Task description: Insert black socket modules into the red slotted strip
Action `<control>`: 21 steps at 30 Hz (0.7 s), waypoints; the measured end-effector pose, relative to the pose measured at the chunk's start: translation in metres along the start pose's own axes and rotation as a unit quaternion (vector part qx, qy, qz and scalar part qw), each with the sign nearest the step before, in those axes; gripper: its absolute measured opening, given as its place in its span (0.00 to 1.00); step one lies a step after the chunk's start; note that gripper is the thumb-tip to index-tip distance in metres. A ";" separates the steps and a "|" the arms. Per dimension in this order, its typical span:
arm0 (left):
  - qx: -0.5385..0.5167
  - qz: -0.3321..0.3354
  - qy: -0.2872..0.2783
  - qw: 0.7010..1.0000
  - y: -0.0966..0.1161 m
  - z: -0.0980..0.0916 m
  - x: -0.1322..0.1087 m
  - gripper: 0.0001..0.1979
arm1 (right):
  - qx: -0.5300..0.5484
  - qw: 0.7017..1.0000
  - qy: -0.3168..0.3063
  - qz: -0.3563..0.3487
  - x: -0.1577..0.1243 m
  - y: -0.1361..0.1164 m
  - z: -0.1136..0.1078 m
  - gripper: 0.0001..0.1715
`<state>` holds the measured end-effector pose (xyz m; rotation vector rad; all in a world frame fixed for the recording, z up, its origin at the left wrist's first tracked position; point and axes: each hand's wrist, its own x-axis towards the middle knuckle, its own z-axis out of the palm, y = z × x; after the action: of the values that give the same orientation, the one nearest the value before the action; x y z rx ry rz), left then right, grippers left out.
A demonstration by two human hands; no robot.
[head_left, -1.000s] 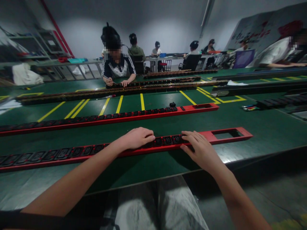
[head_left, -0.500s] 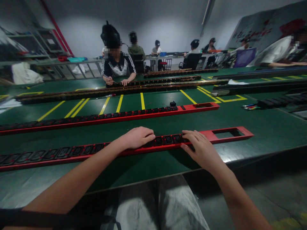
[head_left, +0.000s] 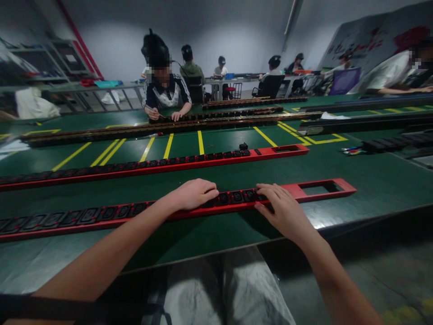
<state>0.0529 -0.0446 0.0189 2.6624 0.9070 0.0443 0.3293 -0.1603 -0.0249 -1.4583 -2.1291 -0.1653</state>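
Observation:
A long red power strip (head_left: 324, 184) with a row of black sockets (head_left: 237, 197) lies across the green table in front of me. My left hand (head_left: 194, 194) is bent over its middle, thumb on top; its other fingers are curled down and mostly hidden. To the right, my right hand (head_left: 282, 205) grips across the strip near the end of the socket row, fingertips at the far edge and thumb at the near edge. A few sockets show between the hands. Beyond the right hand, the strip has a rectangular opening.
Behind lies a second red strip (head_left: 267, 153) with black sockets, a small black block (head_left: 243, 146) beside it. Farther back are long dark strips (head_left: 118, 132), yellow tape lines and a co-worker (head_left: 167, 95) using a thin tool. Loose coloured wires (head_left: 353, 150) lie at right.
Both hands keep the same places on the strip. The near red strip's right end appears very slightly farther left.

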 end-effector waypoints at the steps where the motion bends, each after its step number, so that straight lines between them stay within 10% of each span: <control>1: -0.001 -0.001 -0.001 1.000 0.000 0.000 0.000 0.20 | -0.001 1.000 -0.001 0.000 0.000 0.000 0.000 0.12; 21: 0.005 0.004 0.001 1.000 -0.001 0.001 0.001 0.20 | -0.018 1.000 0.000 -0.007 0.000 0.001 0.002 0.12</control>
<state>0.0527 -0.0436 0.0173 2.6755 0.9004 0.0445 0.3293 -0.1596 -0.0264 -1.4646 -2.1460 -0.2109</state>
